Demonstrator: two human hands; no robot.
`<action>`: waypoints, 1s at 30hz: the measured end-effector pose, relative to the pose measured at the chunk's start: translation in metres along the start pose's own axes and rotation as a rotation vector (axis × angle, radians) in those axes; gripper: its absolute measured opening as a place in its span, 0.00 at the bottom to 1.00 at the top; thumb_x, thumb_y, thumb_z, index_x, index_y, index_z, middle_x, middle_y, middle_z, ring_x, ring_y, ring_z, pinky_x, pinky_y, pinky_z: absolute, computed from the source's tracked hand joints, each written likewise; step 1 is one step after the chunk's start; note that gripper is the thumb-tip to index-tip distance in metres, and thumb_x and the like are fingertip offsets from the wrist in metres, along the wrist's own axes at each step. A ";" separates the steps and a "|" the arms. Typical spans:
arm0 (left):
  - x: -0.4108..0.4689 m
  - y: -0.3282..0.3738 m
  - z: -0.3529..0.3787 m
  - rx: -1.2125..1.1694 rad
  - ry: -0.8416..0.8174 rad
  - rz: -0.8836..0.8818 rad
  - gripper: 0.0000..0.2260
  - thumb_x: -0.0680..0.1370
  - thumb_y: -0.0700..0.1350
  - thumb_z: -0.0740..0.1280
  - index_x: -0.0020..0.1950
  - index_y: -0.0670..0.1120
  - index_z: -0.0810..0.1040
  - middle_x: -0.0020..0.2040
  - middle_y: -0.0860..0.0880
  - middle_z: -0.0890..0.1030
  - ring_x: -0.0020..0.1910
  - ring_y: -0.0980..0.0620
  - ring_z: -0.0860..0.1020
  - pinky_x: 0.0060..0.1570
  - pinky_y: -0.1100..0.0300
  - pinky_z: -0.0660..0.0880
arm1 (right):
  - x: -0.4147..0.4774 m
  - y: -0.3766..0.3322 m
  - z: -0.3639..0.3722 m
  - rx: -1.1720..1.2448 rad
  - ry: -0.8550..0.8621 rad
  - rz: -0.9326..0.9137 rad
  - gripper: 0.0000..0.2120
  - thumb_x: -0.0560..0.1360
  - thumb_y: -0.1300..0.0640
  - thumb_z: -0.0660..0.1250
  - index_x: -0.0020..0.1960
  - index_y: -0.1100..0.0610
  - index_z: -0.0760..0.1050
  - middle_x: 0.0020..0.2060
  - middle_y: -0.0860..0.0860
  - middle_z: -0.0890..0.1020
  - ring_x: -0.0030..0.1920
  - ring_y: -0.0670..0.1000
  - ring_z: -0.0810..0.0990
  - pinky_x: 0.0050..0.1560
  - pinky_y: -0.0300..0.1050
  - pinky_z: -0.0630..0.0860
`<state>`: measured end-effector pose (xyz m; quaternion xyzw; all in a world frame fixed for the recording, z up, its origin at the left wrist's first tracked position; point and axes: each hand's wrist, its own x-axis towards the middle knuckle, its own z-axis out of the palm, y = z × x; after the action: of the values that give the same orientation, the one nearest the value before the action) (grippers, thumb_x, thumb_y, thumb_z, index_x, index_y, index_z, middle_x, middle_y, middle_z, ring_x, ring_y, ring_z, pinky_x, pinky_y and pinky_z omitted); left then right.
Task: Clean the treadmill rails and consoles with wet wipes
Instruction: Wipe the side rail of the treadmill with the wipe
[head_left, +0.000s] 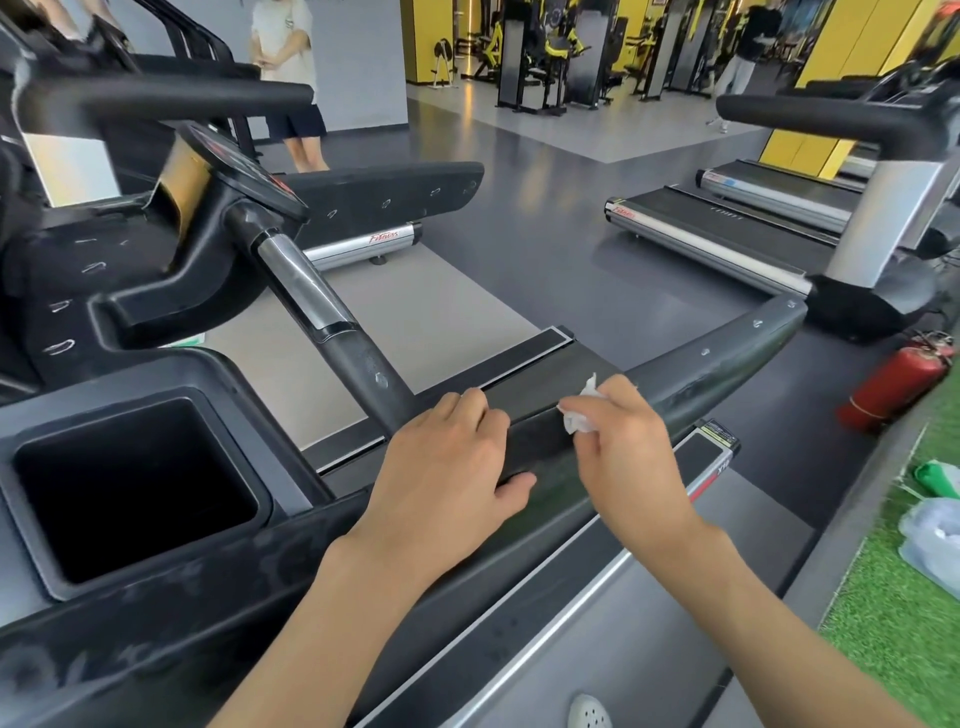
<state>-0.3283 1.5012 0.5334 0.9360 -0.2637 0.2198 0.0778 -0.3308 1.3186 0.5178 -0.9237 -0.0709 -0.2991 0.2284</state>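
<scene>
So, left hand (447, 467) grips rail (727, 364); right hand (628, 452) pinches wipe (579, 415), apparently against it.

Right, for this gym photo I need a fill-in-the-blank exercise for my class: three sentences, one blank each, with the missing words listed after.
1. The right hand pinches a crumpled white ____.
2. The left hand grips the long black ____ of the treadmill, right beside the right hand.
3. The fire extinguisher on the floor at the right is ____ in colour.

Missing words: wipe; rail; red.
</scene>
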 end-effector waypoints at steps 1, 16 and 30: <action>0.001 0.000 0.000 0.005 -0.002 0.001 0.19 0.68 0.61 0.72 0.45 0.46 0.80 0.40 0.51 0.75 0.39 0.50 0.76 0.33 0.59 0.69 | -0.006 -0.005 0.001 0.016 -0.013 -0.014 0.11 0.69 0.77 0.66 0.41 0.63 0.80 0.38 0.55 0.72 0.27 0.59 0.72 0.24 0.50 0.73; 0.018 0.013 0.010 0.004 0.005 0.097 0.14 0.76 0.56 0.63 0.51 0.48 0.79 0.46 0.52 0.75 0.44 0.50 0.74 0.38 0.61 0.64 | -0.007 0.010 -0.005 0.029 0.026 0.074 0.11 0.73 0.73 0.64 0.47 0.62 0.82 0.39 0.53 0.71 0.30 0.56 0.72 0.29 0.43 0.69; 0.018 0.014 0.008 -0.019 -0.028 0.074 0.14 0.76 0.56 0.63 0.52 0.48 0.79 0.46 0.52 0.74 0.44 0.50 0.73 0.36 0.61 0.62 | 0.021 0.019 -0.004 -0.067 -0.113 0.002 0.10 0.70 0.76 0.62 0.40 0.64 0.77 0.38 0.56 0.70 0.29 0.61 0.71 0.27 0.54 0.73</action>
<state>-0.3188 1.4794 0.5342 0.9278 -0.3012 0.2071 0.0749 -0.3110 1.3001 0.5255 -0.9463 -0.0728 -0.2487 0.1933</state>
